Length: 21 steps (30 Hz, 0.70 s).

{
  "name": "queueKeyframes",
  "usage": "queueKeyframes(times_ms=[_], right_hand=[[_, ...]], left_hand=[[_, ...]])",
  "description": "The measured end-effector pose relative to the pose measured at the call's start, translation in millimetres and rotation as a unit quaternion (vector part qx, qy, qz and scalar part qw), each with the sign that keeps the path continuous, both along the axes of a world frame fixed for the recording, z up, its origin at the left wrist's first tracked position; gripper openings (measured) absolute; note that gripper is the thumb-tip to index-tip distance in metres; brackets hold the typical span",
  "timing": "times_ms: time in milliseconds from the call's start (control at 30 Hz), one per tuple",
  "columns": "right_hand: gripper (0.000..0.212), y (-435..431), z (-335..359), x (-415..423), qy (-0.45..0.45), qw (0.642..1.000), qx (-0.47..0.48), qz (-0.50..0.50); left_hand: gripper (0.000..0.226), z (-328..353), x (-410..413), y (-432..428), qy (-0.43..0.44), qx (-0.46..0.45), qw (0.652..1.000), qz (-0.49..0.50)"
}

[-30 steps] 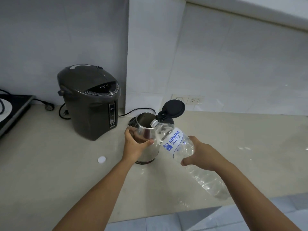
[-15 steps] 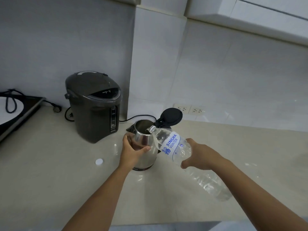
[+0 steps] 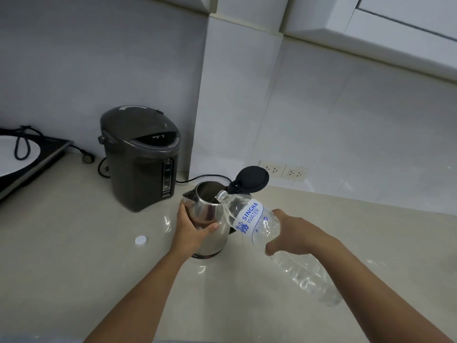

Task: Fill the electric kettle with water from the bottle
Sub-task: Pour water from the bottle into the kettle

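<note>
A steel electric kettle [image 3: 212,233] stands on the beige counter [image 3: 74,256] with its black lid [image 3: 253,179] flipped up. My left hand [image 3: 190,231] wraps around the kettle's body from the left. My right hand [image 3: 294,235] grips a clear plastic water bottle [image 3: 249,219] with a blue-lettered label. The bottle is tilted, its open mouth at the kettle's rim and its base raised toward the lower right. Water fills the neck end of the bottle. The white bottle cap [image 3: 141,240] lies on the counter to the left.
A dark grey water boiler [image 3: 141,157] stands behind and left of the kettle, cords trailing beside it. A black induction hob [image 3: 29,157] sits at the far left. Two wall sockets [image 3: 283,170] are behind the kettle. White cabinets hang above.
The view has tilted upward, so everything sits lower in the frame. Both hands keep their holds, and the bottle stays tipped at the kettle's mouth.
</note>
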State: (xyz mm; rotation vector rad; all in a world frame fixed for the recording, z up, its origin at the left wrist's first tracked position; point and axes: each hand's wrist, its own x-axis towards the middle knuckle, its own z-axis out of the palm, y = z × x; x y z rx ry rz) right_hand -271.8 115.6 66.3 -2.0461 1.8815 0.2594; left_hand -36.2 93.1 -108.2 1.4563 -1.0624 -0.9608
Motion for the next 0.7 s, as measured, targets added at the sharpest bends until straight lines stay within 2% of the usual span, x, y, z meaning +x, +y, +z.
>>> queueKeyframes(times_ms=[67,133,400,567,700], right_hand=[[0.093,-2,2,-1,0.001,1.000,0.003,0.006],[0.094,-3,2,-2,0.002,1.000,0.006,0.011],[0.094,-2,0,-4,-0.012,1.000,0.017,0.012],[0.096,-3,0,-5,-0.008,1.000,0.019,0.014],[0.096,-4,-1,-6,-0.012,1.000,0.020,0.013]], left_hand=[[0.122,-6,1,-4,-0.008,0.011,1.000,0.008],[0.129,-15,1,-9,-0.014,0.020,1.000,0.008],[0.137,-19,-1,-12,-0.039,0.007,0.999,0.023],[0.130,-27,0,-15,-0.037,0.007,0.999,0.016],[0.135,-20,-2,-11,-0.047,-0.001,0.999,0.017]])
